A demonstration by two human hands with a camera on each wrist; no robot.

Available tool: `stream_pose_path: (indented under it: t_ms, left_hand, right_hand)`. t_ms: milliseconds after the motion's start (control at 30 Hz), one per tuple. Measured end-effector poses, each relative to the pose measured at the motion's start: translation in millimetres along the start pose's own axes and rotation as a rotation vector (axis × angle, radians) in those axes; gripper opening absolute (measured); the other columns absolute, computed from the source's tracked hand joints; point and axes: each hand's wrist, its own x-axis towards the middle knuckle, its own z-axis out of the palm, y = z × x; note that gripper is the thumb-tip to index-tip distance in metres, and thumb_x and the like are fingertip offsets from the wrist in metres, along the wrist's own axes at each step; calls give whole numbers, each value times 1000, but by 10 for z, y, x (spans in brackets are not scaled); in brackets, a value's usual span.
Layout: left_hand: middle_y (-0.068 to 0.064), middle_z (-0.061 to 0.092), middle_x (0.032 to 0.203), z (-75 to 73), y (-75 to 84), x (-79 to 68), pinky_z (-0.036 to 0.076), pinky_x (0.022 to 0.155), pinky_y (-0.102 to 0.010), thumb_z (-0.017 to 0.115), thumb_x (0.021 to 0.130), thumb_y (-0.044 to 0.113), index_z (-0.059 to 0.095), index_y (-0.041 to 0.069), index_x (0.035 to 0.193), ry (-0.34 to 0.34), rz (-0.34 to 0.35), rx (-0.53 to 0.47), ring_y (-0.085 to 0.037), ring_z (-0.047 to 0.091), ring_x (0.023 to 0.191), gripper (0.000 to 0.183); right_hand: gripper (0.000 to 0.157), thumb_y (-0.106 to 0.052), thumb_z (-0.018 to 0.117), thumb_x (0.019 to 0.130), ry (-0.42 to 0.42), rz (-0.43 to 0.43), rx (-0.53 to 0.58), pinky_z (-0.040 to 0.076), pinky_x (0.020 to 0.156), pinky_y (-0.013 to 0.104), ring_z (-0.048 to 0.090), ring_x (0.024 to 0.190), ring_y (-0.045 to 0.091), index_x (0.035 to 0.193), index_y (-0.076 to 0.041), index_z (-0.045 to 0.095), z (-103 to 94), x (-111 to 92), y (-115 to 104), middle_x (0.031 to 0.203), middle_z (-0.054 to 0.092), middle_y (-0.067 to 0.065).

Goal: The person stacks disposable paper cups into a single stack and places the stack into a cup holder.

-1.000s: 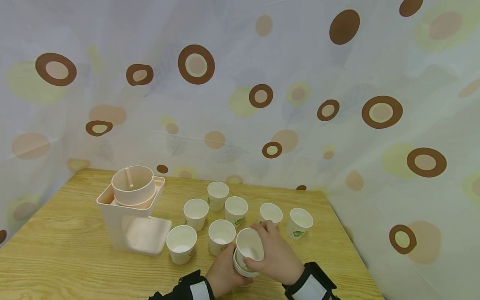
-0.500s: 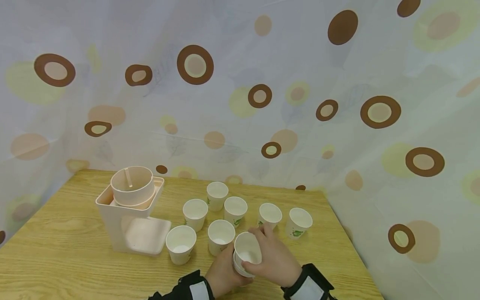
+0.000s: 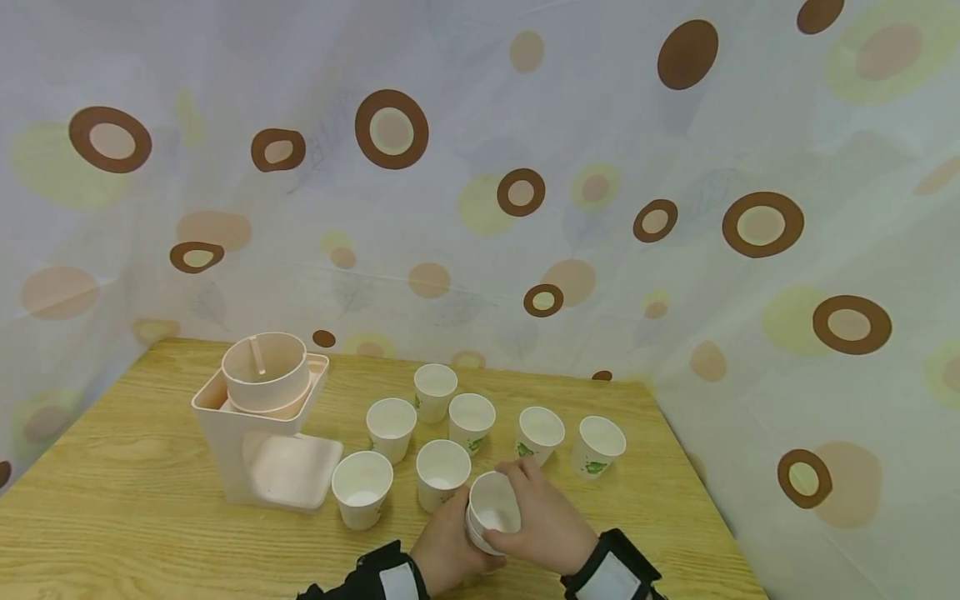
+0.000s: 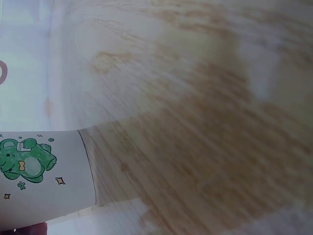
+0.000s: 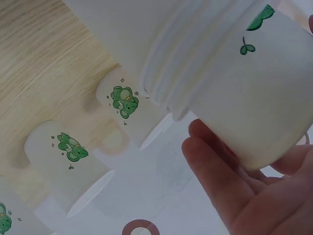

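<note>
My left hand (image 3: pixel 448 548) grips a stack of white paper cups (image 3: pixel 476 535) low at the table's front. Thumb and fingers of my right hand (image 3: pixel 553 527) hold the uppermost paper cup (image 3: pixel 493 493) by its sides. It sits over the stack, its mouth tipped toward me. In the right wrist view several nested rims (image 5: pixel 190 68) show beside this cup (image 5: pixel 259 98), with my right fingers (image 5: pixel 215 171) against it. The left wrist view catches a cup's wall with a green bear print (image 4: pixel 58 181) and a sliver of finger below it.
Several paper cups stand upright beyond my hands, one (image 3: pixel 442 492) close to my left hand and two more (image 3: pixel 538 446) (image 3: pixel 596 460) behind my right. A pale pink dispenser-like appliance (image 3: pixel 258 450) with a round top container stands at left. Patterned cloth (image 3: pixel 480 250) surrounds the wooden table (image 3: pixel 135 467).
My right hand and the upper cup have moved slightly down and toward me, closer to the stack. The left hand has stayed in place around it.
</note>
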Motion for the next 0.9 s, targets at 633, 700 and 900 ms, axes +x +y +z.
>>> stream_pose_path:
  t_ms: [633, 700, 900]
  left_hand:
    - [-15, 61, 117, 2, 29, -22, 49, 90, -50, 84, 57, 22, 47, 1, 120, 6, 4, -5, -26, 57, 101, 76]
    - [-15, 61, 117, 2, 30, -22, 49, 90, -50, 83, 57, 22, 48, 1, 119, 3, -1, -5, -25, 57, 101, 74]
    - [-15, 61, 114, -6, 42, -27, 50, 89, -49, 81, 58, 22, 48, 1, 116, 0, -13, 15, -25, 58, 100, 70]
  right_hand:
    - [69, -35, 74, 71, -77, 15, -8, 53, 68, 42, 59, 88, 27, 121, 6, 49, 62, 6, 66, 112, 59, 19]
    - [69, -35, 74, 71, -87, 13, -1, 53, 67, 42, 59, 87, 27, 120, 6, 50, 73, 9, 80, 110, 59, 18]
    - [70, -37, 73, 71, -116, 25, 9, 53, 67, 42, 59, 87, 28, 122, 6, 49, 94, 14, 96, 108, 59, 18]
